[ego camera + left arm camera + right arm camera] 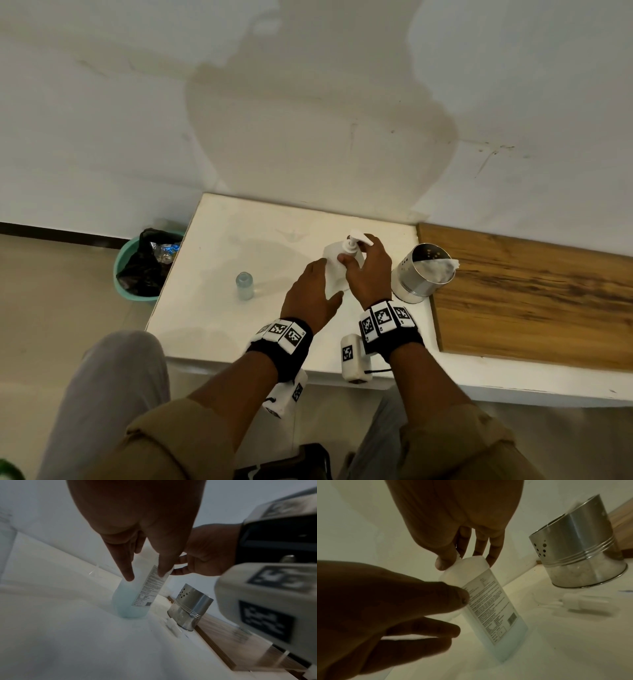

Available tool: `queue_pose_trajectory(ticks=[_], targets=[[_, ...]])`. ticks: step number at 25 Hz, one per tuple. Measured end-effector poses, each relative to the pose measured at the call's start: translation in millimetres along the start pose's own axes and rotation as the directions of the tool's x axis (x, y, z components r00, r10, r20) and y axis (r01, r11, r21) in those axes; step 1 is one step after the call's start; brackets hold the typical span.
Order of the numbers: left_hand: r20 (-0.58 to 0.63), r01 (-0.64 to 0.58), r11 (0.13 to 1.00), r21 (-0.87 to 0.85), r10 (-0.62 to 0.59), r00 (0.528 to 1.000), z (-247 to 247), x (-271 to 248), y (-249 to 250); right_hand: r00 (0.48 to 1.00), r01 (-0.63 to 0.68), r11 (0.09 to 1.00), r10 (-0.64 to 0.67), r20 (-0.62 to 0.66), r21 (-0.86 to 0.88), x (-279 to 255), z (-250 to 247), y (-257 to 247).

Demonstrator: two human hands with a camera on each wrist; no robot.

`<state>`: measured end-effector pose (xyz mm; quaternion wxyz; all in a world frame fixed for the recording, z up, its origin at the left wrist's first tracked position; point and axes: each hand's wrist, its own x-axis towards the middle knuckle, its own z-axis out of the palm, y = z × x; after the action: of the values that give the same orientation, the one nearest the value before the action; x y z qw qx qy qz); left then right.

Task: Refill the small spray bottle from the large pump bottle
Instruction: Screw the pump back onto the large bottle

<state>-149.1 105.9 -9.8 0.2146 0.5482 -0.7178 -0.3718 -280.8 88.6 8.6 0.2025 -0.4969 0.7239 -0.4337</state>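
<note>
At frame centre the left hand [310, 294] steadied the large pump bottle [337, 274] with straight fingers, likely so the right hand [368, 270], curled round its pump collar, could unscrew it. The small spray bottle [244, 285] (uncapped) waited left on the worktop [212, 308].

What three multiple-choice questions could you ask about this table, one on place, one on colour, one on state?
1. Where is the metal cup?
A. right of the pump bottle
B. on the floor
C. in the bin

2. What colour is the pump bottle's liquid?
A. red
B. pale blue
C. yellow

3. How is the small bottle?
A. lying flat
B. held
C. upright, untouched

Answers: 1 A, it stands beside the right hand. 2 B, the left wrist view shows blue. 3 C, the left hand is at the pump bottle.
</note>
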Motion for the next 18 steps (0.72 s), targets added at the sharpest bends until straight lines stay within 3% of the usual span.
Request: queue_pose_trajectory(ticks=[5, 13, 18], targets=[[0.172, -0.071, 0.988, 0.139, 0.047, 0.984, -2.4, 3.9, 1.8, 0.999, 0.008, 1.0, -0.008, -0.047, -0.008, 42.8, 6.9, 1.4], [0.115, -0.026, 0.988, 0.15, 0.009, 0.993, -2.4, 7.6, -1.4, 0.997, -0.024, 1.0, 0.024, -0.068, 0.005, 108.1, 14.5, 14.6], [0.098, 0.0, 0.987, 0.158, -0.015, 0.995, -6.2, 7.1, -0.2, 0.998, 0.021, 1.0, -0.022, -0.064, -0.008, 106.4, 10.1, 15.6]])
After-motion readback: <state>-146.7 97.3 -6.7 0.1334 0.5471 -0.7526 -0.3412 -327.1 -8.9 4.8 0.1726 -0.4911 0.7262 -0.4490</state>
